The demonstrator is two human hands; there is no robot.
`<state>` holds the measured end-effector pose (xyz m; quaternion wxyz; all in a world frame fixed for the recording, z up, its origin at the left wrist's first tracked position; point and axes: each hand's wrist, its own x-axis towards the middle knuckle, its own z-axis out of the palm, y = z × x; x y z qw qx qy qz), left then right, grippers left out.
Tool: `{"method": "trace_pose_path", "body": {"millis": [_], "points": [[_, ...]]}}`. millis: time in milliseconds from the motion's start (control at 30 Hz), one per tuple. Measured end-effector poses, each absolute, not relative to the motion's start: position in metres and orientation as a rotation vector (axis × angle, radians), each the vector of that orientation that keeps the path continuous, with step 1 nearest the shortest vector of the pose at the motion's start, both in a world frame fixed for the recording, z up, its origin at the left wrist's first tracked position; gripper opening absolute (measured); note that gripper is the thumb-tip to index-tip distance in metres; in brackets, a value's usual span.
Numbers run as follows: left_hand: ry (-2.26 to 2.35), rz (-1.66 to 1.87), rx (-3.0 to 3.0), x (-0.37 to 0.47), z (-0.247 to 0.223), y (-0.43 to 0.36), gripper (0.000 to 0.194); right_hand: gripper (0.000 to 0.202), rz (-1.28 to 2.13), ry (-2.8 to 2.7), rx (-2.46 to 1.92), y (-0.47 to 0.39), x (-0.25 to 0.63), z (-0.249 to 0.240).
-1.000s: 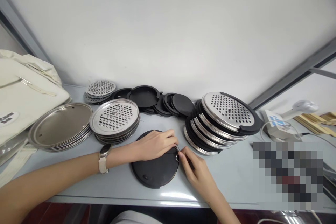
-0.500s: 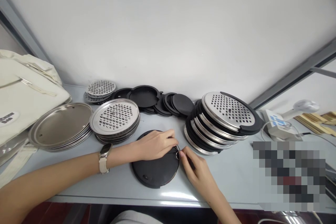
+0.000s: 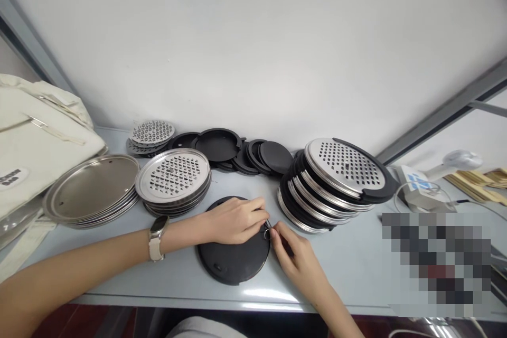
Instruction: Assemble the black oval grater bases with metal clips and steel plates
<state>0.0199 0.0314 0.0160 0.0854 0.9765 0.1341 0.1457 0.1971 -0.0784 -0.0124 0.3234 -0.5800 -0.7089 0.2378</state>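
A round black disc (image 3: pixel 241 261) lies on the table in front of me, with a small dark hole near its lower left edge. Across its upper part rests my left hand (image 3: pixel 235 220), fingers curled together over something thin at the disc's right rim. My right hand (image 3: pixel 295 251) pinches a small metal ring (image 3: pixel 266 234) at that same rim, its thumb and forefinger close to my left fingertips. What exactly sits between the left fingers is hidden. To the right leans a tall stack of metal grater discs in black rims (image 3: pixel 344 169).
Left of the black disc stand a stack of grater plates (image 3: pixel 174 177) and a stack of plain metal plates (image 3: pixel 95 190). Black round covers (image 3: pixel 217 146) and small grater discs (image 3: pixel 152 133) line the wall. A cream bag (image 3: pixel 43 148) is far left; a white device (image 3: pixel 422 187) is right.
Both hands stay at the disc's right rim, nearly still. The disc has turned or shifted very slightly, and the ring sits a touch further left.
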Motion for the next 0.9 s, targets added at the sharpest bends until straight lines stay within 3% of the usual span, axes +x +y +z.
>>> {"method": "trace_pose_path", "body": {"millis": [267, 467, 900], "points": [[0.408, 0.450, 2.886, 0.0199, 0.0199, 0.0267, 0.034, 0.025, 0.636, -1.856, -1.503, -0.0803, 0.1961, -0.0117], [0.270, 0.538, 2.857, 0.0223, 0.0183, 0.0299, 0.021, 0.026, 0.628, -1.849, -1.506, -0.0816, 0.1962, -0.0130], [0.146, 0.575, 2.792, 0.0214, 0.0186, 0.0329, 0.024, 0.025, 0.571, -1.857, -1.496, -0.0816, 0.1970, -0.0143]]}}
